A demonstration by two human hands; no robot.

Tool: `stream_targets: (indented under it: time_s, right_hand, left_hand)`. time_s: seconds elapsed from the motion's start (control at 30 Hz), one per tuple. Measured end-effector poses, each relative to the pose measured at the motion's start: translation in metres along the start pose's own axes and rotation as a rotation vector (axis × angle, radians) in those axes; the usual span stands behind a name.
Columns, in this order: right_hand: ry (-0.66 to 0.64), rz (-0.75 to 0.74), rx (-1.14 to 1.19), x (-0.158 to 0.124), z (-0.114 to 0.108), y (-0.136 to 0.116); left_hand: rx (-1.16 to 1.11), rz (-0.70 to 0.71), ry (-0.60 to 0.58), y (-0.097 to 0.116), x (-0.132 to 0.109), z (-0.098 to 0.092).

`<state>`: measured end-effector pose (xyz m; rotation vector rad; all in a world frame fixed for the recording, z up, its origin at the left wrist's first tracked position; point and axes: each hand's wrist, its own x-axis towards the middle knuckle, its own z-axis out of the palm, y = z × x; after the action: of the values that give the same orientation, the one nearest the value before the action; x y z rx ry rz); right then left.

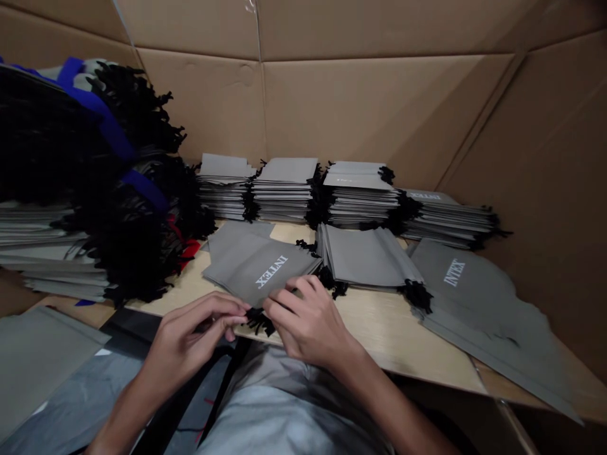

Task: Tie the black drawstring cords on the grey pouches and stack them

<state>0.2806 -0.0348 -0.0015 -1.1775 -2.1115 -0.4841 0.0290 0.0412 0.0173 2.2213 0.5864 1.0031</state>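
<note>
A grey drawstring pouch [258, 265] printed with white "INTEX" lies on the wooden board [379, 325] just in front of me. Both hands meet at its near edge. My left hand [190, 338] pinches the black cord ends [258, 319] with curled fingers. My right hand [308, 319] presses on the pouch's near corner, fingers bent and closed on the fabric and cords. A small stack of the same pouches [367, 256] lies just right of my right hand.
Neat stacks of grey pouches [353, 193] line the back along a cardboard wall [332, 95]. A tall heap of pouches with black cords and blue straps [85, 177] fills the left. Loose pouches [474, 284] spread at right. Grey sheets [38, 354] lie lower left.
</note>
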Motion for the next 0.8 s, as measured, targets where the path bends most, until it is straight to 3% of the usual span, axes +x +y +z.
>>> stream_targets:
  time_s: [0.43,0.63,0.8]
  right_hand:
    - [0.034,0.03,0.024,0.003,0.004,-0.004]
    - [0.052,0.036,0.015,0.003,0.007,-0.004]
    - [0.025,0.005,-0.004,0.002,0.007,-0.006]
  left_hand:
    - [0.083,0.193,0.229,0.006,0.006,0.006]
    - [0.117,0.01,0.13,0.007,0.008,0.006]
    - [0.237,0.002,0.048,0.011,0.012,0.008]
